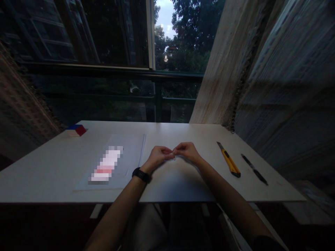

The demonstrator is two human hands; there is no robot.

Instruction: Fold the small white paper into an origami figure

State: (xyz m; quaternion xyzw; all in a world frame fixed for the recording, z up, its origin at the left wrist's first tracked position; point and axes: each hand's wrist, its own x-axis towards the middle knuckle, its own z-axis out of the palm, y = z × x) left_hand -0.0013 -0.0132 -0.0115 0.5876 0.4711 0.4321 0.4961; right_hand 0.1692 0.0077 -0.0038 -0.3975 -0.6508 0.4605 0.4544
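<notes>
My left hand (159, 155), with a dark watch (141, 175) on its wrist, meets my right hand (186, 150) just above the middle of the white table. The fingertips of both hands are pinched together. Between them is something small and pale, partly showing under the fingers; its kind is too small to make out. To the right of my hands lies a yellow utility knife (229, 161) with its blade end pointing away from me. A dark pen (253, 168) rests farther right.
A clear folder with papers (133, 150) lies left of my hands, part of it blurred out. At the table's (47, 170) far left corner sits a blue, red and white cube (76, 130). Behind the table are a window and curtains (217, 66).
</notes>
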